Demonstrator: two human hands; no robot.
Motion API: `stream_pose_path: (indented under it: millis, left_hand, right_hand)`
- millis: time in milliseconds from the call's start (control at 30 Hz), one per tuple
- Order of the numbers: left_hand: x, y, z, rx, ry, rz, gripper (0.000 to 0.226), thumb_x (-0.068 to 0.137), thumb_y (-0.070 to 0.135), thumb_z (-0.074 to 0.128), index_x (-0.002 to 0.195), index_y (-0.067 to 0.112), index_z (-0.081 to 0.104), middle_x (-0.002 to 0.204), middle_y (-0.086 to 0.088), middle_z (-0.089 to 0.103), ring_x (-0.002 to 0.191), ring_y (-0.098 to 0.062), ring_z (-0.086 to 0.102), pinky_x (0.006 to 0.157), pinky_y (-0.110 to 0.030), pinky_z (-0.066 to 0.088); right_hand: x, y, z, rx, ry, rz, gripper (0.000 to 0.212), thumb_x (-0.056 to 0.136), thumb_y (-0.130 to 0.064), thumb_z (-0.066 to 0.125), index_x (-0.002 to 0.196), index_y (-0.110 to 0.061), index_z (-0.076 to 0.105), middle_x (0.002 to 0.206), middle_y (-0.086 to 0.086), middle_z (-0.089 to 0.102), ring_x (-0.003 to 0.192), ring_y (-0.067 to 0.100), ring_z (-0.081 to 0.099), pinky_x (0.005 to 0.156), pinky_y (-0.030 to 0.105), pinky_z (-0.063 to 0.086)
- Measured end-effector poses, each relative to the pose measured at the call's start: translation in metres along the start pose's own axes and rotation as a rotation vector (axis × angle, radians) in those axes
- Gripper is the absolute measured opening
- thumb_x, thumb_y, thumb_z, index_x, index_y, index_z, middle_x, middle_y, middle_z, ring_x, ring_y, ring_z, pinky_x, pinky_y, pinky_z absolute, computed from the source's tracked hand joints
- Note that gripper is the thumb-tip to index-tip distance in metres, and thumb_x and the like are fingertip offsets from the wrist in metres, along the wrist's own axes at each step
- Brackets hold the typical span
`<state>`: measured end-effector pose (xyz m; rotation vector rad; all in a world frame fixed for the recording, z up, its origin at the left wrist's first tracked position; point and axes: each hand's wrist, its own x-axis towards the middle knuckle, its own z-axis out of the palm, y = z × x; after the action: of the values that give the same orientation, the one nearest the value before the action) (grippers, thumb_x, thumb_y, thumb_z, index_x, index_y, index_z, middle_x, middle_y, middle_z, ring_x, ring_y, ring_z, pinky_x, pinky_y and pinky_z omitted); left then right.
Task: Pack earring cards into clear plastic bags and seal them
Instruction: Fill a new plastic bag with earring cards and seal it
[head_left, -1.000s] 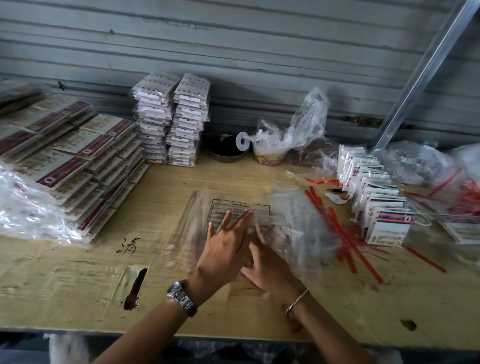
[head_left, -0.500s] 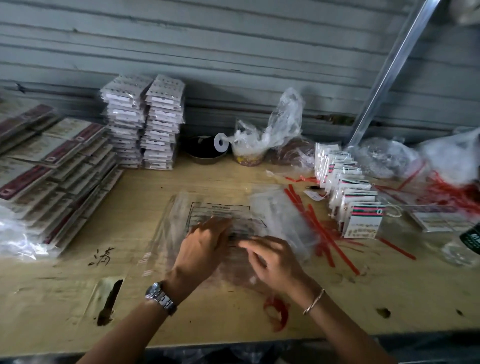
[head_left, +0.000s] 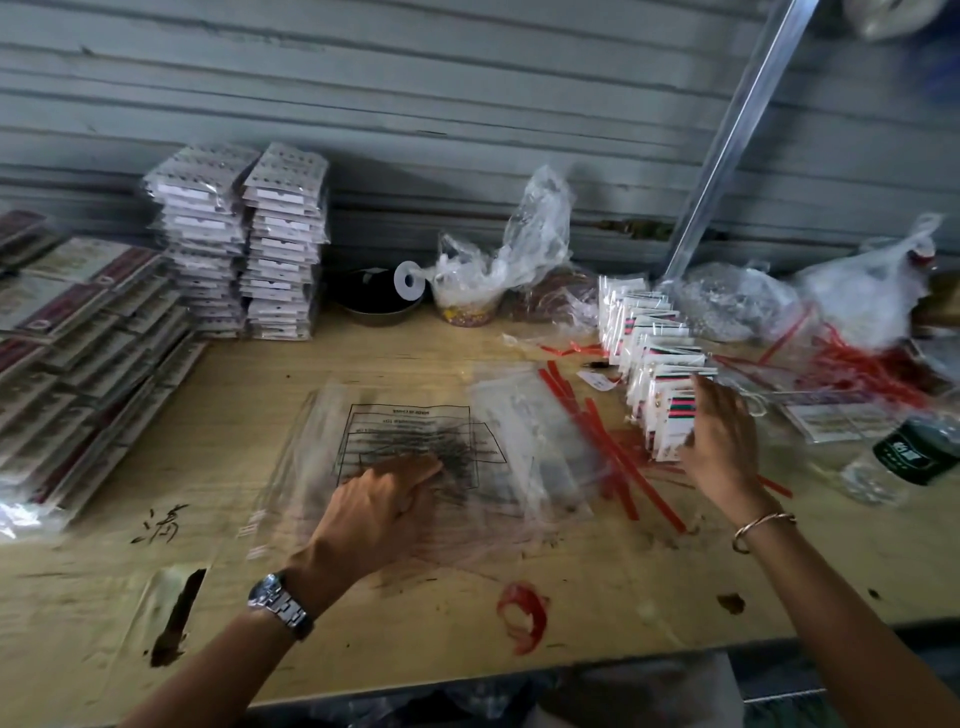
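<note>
now left hand (head_left: 384, 499) lies flat, fingers straight, on clear bags (head_left: 415, 431) beneath it; right hand (head_left: 719, 436) touches the earring card (head_left: 670, 421) beside its palm; cannot tell if pinching.

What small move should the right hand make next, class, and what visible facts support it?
Probably pinch the front earring card and lift it from its row: the right hand rests open on that card, while the left hand presses the clear bags flat.
</note>
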<state>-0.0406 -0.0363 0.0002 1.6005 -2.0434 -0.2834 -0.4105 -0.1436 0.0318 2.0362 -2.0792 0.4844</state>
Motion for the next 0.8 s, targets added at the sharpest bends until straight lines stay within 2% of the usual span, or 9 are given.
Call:
stream_pose_path:
  millis: [100, 200, 267, 333, 433, 567, 667, 733, 800]
  left_hand:
    - [0.000, 0.000, 0.001, 0.009, -0.004, 0.023, 0.041, 0.093, 0.033, 0.043, 0.129, 0.026, 0.061, 0.136, 0.010, 0.058, 0.105, -0.017, 0.067, 0.080, -0.036, 0.057]
    - [0.000, -0.003, 0.002, -0.021, 0.004, 0.063, 0.034, 0.094, 0.022, 0.050, 0.126, 0.016, 0.064, 0.128, 0.000, 0.064, 0.092, -0.019, 0.069, 0.076, -0.034, 0.058]
    - [0.000, -0.004, 0.001, -0.051, 0.016, 0.097, 0.035, 0.093, 0.022, 0.048, 0.120, 0.010, 0.067, 0.121, -0.005, 0.067, 0.091, -0.019, 0.069, 0.075, -0.032, 0.059]
    - [0.001, -0.003, 0.000, -0.066, 0.054, 0.128, 0.028, 0.091, 0.018, 0.055, 0.112, 0.008, 0.071, 0.110, -0.006, 0.068, 0.081, -0.016, 0.068, 0.066, -0.027, 0.058]
    - [0.001, -0.004, -0.001, -0.097, 0.095, 0.132, 0.020, 0.083, 0.007, 0.071, 0.102, 0.009, 0.075, 0.093, 0.001, 0.058, 0.065, -0.010, 0.058, 0.051, -0.025, 0.054]
    - [0.000, -0.004, -0.002, -0.099, 0.126, 0.118, 0.021, 0.080, 0.007, 0.075, 0.101, 0.010, 0.077, 0.088, 0.002, 0.051, 0.065, -0.012, 0.053, 0.050, -0.030, 0.055]
    - [0.000, -0.004, -0.001, -0.097, 0.131, 0.125, 0.022, 0.081, 0.005, 0.073, 0.102, 0.008, 0.076, 0.090, -0.001, 0.055, 0.067, -0.014, 0.056, 0.053, -0.032, 0.057]
    - [0.000, -0.005, 0.001, -0.098, 0.129, 0.130, 0.022, 0.084, 0.005, 0.070, 0.106, 0.007, 0.074, 0.094, -0.004, 0.058, 0.070, -0.015, 0.059, 0.056, -0.034, 0.058]
    - [0.001, -0.008, 0.003, -0.096, 0.119, 0.102, 0.025, 0.089, 0.008, 0.065, 0.113, 0.005, 0.071, 0.101, -0.006, 0.060, 0.075, -0.017, 0.061, 0.061, -0.036, 0.059]
  right_hand:
    - [0.006, 0.010, -0.001, -0.059, -0.012, 0.002, 0.064, 0.071, 0.008, 0.068, 0.132, -0.001, 0.052, 0.125, 0.023, 0.057, 0.117, 0.042, 0.049, 0.100, 0.047, 0.039]
    - [0.009, 0.011, -0.005, -0.060, 0.068, -0.020, 0.037, 0.073, -0.002, 0.074, 0.109, -0.004, 0.067, 0.106, 0.020, 0.063, 0.102, 0.042, 0.053, 0.089, 0.046, 0.043]
    - [0.010, 0.012, -0.009, -0.061, 0.094, -0.006, 0.025, 0.072, -0.004, 0.076, 0.096, -0.007, 0.072, 0.097, 0.018, 0.068, 0.096, 0.040, 0.056, 0.087, 0.045, 0.044]
    - [0.012, 0.014, -0.014, -0.036, 0.127, 0.001, 0.016, 0.070, -0.002, 0.078, 0.083, -0.010, 0.076, 0.088, 0.015, 0.071, 0.090, 0.038, 0.057, 0.083, 0.043, 0.046]
    - [0.017, 0.019, -0.022, 0.021, 0.153, -0.087, 0.016, 0.063, 0.003, 0.080, 0.066, -0.013, 0.076, 0.085, 0.010, 0.072, 0.087, 0.038, 0.057, 0.076, 0.040, 0.046]
    - [0.024, 0.028, -0.029, 0.126, 0.054, -0.087, 0.015, 0.065, -0.001, 0.081, 0.065, -0.013, 0.072, 0.098, 0.010, 0.074, 0.094, 0.032, 0.066, 0.083, 0.040, 0.050]
    - [0.026, 0.034, -0.033, 0.190, -0.020, -0.026, 0.013, 0.071, -0.003, 0.081, 0.068, -0.011, 0.070, 0.088, 0.009, 0.075, 0.085, 0.029, 0.070, 0.074, 0.035, 0.050]
    - [0.025, 0.034, -0.036, 0.216, 0.015, -0.029, 0.013, 0.072, -0.001, 0.080, 0.068, -0.010, 0.071, 0.079, 0.008, 0.074, 0.076, 0.027, 0.070, 0.066, 0.028, 0.043]
    - [0.022, 0.032, -0.042, 0.256, 0.056, -0.027, 0.013, 0.073, -0.002, 0.079, 0.069, -0.013, 0.072, 0.076, 0.007, 0.074, 0.072, 0.025, 0.070, 0.064, 0.027, 0.043]
